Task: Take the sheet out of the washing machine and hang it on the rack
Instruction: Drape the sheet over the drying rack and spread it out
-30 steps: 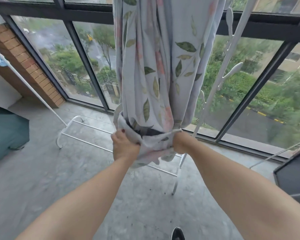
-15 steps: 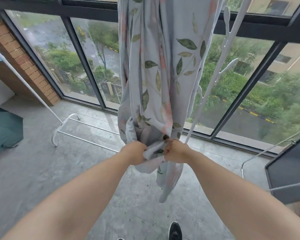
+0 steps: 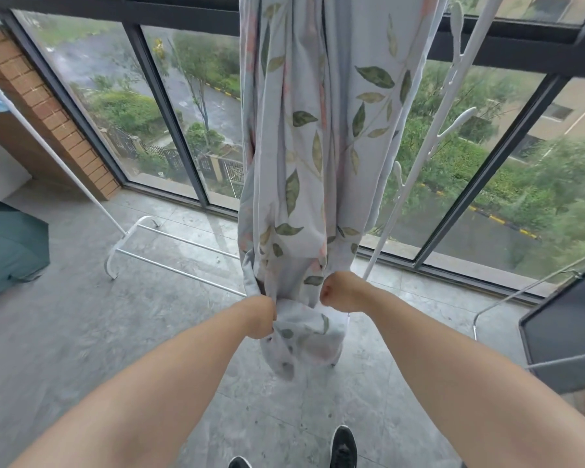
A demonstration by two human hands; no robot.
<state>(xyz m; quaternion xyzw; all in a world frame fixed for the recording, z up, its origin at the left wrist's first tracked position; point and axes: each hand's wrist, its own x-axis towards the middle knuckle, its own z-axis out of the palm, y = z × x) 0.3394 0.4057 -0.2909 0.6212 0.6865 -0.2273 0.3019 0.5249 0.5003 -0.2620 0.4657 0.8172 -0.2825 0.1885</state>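
Pale leaf-printed sheet [image 3: 318,146] hangs bunched beside the rack [image 3: 465,115]; our left hand [image 3: 260,315] and right hand [image 3: 335,292] clutch its lower end.

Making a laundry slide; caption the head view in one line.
Left hand and right hand grip the bunched bottom of a hanging leaf-print sheet by a white rack.

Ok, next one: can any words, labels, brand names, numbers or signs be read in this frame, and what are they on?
No text can be read in this frame.
The sheet has only a leaf print, with no lettering.
The rack, the shoe and the dark panel on the right show no label or brand.
The street outside the window is too blurred to make out any sign.
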